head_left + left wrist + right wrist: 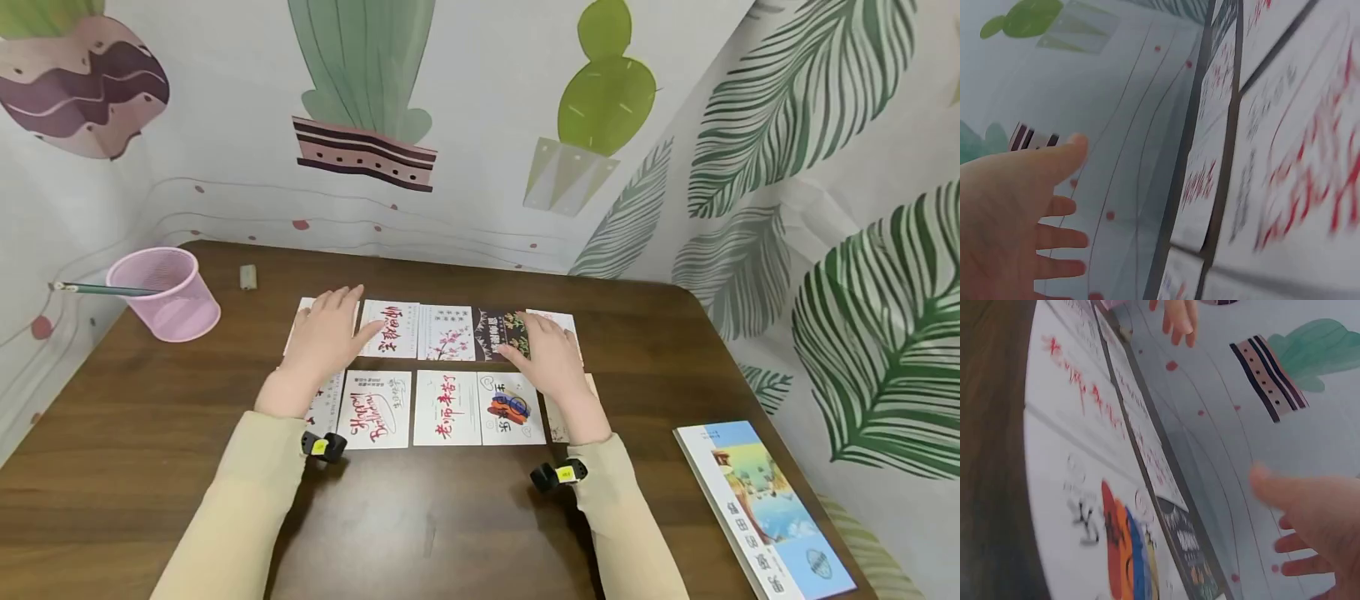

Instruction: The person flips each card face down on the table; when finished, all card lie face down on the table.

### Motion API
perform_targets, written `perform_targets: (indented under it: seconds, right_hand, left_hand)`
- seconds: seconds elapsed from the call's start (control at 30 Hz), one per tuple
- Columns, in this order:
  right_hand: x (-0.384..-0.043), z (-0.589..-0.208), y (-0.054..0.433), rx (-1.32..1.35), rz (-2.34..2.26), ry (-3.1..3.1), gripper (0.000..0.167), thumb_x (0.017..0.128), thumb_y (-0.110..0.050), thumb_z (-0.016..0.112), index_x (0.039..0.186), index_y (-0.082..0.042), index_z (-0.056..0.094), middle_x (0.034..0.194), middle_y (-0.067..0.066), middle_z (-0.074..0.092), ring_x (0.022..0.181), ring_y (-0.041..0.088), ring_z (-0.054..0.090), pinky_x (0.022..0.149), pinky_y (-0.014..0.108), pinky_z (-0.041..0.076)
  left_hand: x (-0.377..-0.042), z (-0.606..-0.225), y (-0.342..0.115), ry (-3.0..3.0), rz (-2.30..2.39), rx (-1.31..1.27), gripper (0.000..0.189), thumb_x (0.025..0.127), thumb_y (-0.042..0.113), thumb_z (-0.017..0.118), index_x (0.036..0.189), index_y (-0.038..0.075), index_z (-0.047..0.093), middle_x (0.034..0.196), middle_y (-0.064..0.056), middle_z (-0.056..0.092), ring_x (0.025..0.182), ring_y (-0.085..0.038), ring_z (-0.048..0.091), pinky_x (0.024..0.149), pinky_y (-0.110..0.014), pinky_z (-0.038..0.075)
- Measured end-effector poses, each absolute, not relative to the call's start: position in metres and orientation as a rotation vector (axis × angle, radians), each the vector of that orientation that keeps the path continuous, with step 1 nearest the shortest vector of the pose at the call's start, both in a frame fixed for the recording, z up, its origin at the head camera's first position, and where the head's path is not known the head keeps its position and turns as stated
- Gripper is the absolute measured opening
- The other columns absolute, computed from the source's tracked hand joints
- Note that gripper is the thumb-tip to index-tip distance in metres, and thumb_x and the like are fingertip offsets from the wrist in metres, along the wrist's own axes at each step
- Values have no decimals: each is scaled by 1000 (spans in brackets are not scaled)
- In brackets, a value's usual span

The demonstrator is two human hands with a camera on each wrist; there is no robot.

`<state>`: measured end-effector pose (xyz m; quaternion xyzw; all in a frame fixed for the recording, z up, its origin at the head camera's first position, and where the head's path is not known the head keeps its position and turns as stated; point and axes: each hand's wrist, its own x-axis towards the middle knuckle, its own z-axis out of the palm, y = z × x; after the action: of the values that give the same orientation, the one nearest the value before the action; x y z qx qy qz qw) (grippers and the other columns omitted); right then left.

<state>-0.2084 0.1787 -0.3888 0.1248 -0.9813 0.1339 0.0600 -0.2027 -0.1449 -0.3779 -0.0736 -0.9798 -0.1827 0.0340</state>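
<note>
Two rows of small printed cards lie flat on the brown table. The back row includes a white card with red characters (390, 329), a card with pink blossoms (446, 332) and a dark card (487, 333). In the front row are a red-lettered birthday card (375, 410), another red-lettered card (447, 408) and one with colourful brush strokes (510, 410). My left hand (317, 343) is over the left end of the rows, fingers extended, partly hiding cards. Over the right end, my right hand (553, 358) also has its fingers extended. Neither hand grips anything.
A pink mesh pen cup (168, 296) holding a pencil (105, 289) stands at the back left, near a small eraser (247, 277). At the right edge lies a book (765, 508). A patterned cloth (480, 150) hangs behind the table.
</note>
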Motion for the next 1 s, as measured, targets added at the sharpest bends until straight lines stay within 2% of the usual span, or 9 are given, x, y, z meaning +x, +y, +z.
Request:
perform_targets:
  seconds: [0.13,0.27,0.47,0.73,1.0]
  right_hand:
    - [-213,-384,159,480,490,-2917,51,91,-30,70,132,-4,57,131,15,62,123,33,57,103,51,46]
    - [-220,-379,134,566,623,-2918,45,89,-22,72,129,-3,59,127,13,64,117,29,61,99,42,51]
    - [-233,-375,90,695,766,-2979,48,89,-22,72,131,-5,56,129,11,62,114,27,62,94,38,53]
    - [-251,-381,22,889,855,-3084,57,87,-28,75,134,-6,53,129,8,62,117,23,60,97,33,51]
    - [-263,-390,-19,864,938,-3159,63,84,-25,79,137,-6,52,132,8,60,116,22,59,95,30,51]
  left_hand:
    - [-205,-376,-166,-2990,-574,-197,65,100,39,51,146,-5,37,145,-31,42,133,-51,38,105,-67,34]
    - [-207,-378,-186,-2967,-691,-140,58,99,34,53,140,-6,44,139,-32,49,126,-52,45,100,-65,41]
    - [-208,-385,-210,-2942,-949,-70,59,98,29,56,141,-8,40,136,-35,49,123,-52,49,99,-64,42]
    - [-208,-390,-228,-2960,-1142,51,70,90,23,69,141,-12,37,137,-37,46,126,-50,47,103,-60,41]
    - [-211,-401,-228,-2973,-1169,84,77,83,18,77,142,-11,37,141,-36,43,129,-50,43,104,-61,40]
